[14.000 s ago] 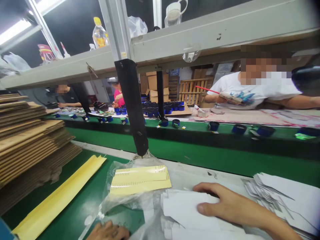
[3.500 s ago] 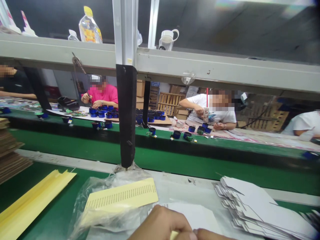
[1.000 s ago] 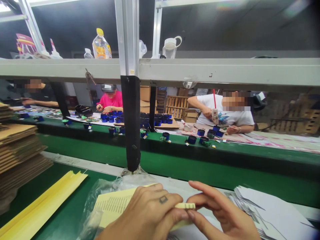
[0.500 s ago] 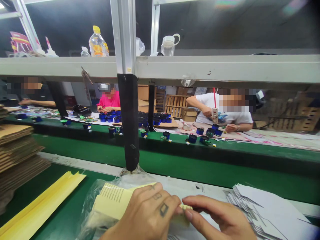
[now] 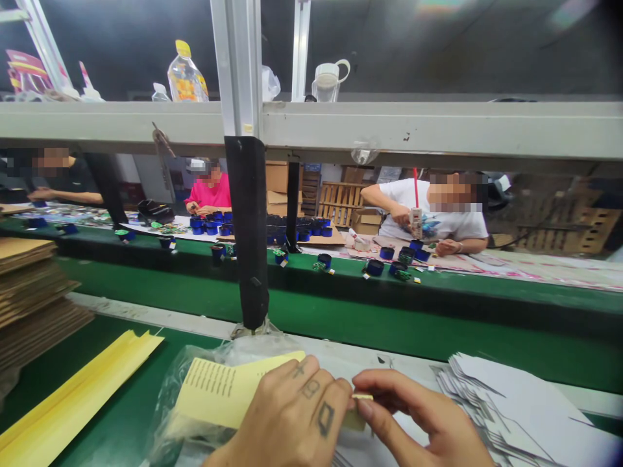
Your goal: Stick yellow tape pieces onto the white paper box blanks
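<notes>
My left hand (image 5: 287,421) and my right hand (image 5: 418,418) meet at the bottom centre, both pinching a small pale yellow strip (image 5: 359,410) between fingertips. Just left of them lies a yellow printed sheet (image 5: 219,389) on a clear plastic bag (image 5: 195,363). White paper lies under the hands, mostly hidden.
A fanned stack of white card blanks (image 5: 516,402) lies at right. Long yellow strips (image 5: 78,395) and a brown cardboard stack (image 5: 29,292) sit at left. A black post (image 5: 246,233) rises ahead. Beyond, a green conveyor (image 5: 438,285) carries blue round parts; three people work across it.
My hands have closed together on the small yellow strip and sunk slightly lower in view. The people across the belt keep working.
</notes>
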Tool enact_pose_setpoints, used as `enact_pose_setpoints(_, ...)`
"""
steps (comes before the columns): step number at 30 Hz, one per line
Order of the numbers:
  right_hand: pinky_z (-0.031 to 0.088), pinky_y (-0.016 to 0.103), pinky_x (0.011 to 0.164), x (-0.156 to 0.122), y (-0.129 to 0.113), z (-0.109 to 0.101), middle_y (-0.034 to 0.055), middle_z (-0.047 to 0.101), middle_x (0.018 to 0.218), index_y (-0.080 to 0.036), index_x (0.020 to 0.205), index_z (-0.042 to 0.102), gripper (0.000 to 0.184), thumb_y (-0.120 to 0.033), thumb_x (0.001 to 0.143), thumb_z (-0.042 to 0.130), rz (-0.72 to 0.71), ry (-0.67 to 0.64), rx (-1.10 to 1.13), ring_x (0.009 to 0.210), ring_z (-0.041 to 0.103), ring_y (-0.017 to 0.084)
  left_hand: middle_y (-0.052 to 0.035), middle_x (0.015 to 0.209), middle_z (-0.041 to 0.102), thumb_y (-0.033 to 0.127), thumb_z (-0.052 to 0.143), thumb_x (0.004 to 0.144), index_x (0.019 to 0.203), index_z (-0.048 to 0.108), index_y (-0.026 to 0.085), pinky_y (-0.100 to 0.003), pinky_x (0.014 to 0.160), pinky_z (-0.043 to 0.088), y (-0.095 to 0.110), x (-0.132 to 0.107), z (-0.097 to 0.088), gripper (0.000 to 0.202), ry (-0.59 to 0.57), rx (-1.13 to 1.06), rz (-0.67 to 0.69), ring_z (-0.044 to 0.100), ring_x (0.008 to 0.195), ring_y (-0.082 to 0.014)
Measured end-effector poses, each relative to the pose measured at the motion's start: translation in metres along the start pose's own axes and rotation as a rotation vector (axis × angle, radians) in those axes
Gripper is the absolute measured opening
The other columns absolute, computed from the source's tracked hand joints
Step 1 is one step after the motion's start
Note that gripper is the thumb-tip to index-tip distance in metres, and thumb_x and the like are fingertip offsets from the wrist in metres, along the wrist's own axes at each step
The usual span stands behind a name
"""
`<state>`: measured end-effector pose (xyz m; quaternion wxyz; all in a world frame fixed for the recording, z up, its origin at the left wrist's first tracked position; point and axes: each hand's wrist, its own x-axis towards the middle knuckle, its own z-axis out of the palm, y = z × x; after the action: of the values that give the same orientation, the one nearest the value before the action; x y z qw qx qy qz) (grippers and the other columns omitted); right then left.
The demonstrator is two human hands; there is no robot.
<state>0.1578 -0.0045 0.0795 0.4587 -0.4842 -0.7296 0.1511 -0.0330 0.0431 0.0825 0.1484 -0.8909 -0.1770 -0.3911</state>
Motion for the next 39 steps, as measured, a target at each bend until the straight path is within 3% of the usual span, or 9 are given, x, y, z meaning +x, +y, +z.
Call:
enact_pose_setpoints(5, 0.056, 0.009, 0.067, 0.003, -0.005, -0.001, -0.0084, 0.074, 0.08, -0.029, 0.091, 0.067, 0.012, -0.02, 0.093, 0.06, -0.074, -0.046, -0.009, 0.069, 0.07, 0.007, -0.0025, 0.063, 0.062, 0.012, 0.025, 0.102, 0.087, 0.057, 0.016, -0.03, 0.053, 0.045, 0.001, 0.003, -0.003, 0.036, 0.015, 0.066, 0.021, 0.057, 0.054, -0.0196)
enact_pose_setpoints(10, 0.057, 0.011, 0.071, 0.004, -0.004, 0.001, -0.0047, 0.072, 0.086, -0.027, 0.099, 0.064, 0.023, -0.007, 0.089, 0.06, -0.271, 0.009, -0.062, 0.074, 0.071, 0.008, -0.0017, 0.063, 0.062, 0.009, 0.022, 0.101, 0.087, 0.056, 0.017, -0.031, 0.053, 0.047, 0.003, 0.003, -0.003, 0.038, -0.01, 0.136, 0.027, 0.06, 0.053, -0.0203)
enact_pose_setpoints(18, 0.057, 0.023, 0.066, 0.002, 0.008, 0.004, 0.0057, 0.072, 0.087, -0.018, 0.098, 0.066, 0.022, -0.001, 0.088, 0.056, -0.537, 0.117, -0.38, 0.074, 0.069, 0.015, -0.0005, 0.072, 0.067, -0.006, 0.032, 0.078, 0.092, 0.052, 0.018, -0.031, 0.051, 0.048, 0.006, -0.004, 0.001, 0.034, -0.074, 0.189, -0.019, 0.066, 0.061, -0.0227)
enact_pose_setpoints(22, 0.053, 0.026, 0.064, 0.0, 0.008, 0.01, 0.0062, 0.072, 0.087, -0.017, 0.097, 0.066, 0.025, 0.002, 0.087, 0.053, -0.519, 0.141, -0.434, 0.073, 0.067, 0.015, -0.0002, 0.076, 0.068, -0.006, 0.037, 0.072, 0.094, 0.051, 0.019, -0.031, 0.053, 0.048, 0.004, -0.005, 0.002, 0.036, -0.118, 0.153, -0.051, 0.067, 0.065, -0.0231)
enact_pose_setpoints(28, 0.053, 0.026, 0.066, 0.0, 0.01, 0.014, 0.0063, 0.07, 0.086, -0.017, 0.096, 0.068, 0.028, 0.003, 0.086, 0.05, -0.523, 0.159, -0.398, 0.076, 0.066, 0.015, 0.0014, 0.068, 0.064, 0.008, 0.037, 0.093, 0.082, 0.055, 0.021, -0.031, 0.052, 0.044, 0.001, -0.005, -0.002, 0.025, -0.196, -0.063, -0.215, 0.062, 0.059, -0.0204)
enact_pose_setpoints(34, 0.051, 0.022, 0.057, 0.0, 0.01, 0.011, 0.0039, 0.068, 0.078, -0.018, 0.098, 0.067, 0.029, 0.001, 0.089, 0.048, -0.503, 0.109, -0.379, 0.066, 0.063, 0.012, -0.002, 0.073, 0.068, 0.012, 0.038, 0.095, 0.082, 0.062, 0.02, -0.031, 0.061, 0.048, 0.002, -0.001, -0.012, 0.029, -0.365, -0.251, -0.347, 0.064, 0.068, -0.0215)
enact_pose_setpoints(39, 0.053, 0.022, 0.058, 0.002, 0.007, 0.009, 0.0048, 0.069, 0.082, -0.018, 0.1, 0.066, 0.028, 0.0, 0.088, 0.048, -0.531, 0.103, -0.394, 0.068, 0.065, 0.013, -0.003, 0.069, 0.067, 0.014, 0.036, 0.094, 0.08, 0.063, 0.02, -0.03, 0.062, 0.049, 0.006, -0.001, -0.01, 0.031, -0.33, -0.258, -0.428, 0.066, 0.065, -0.0209)
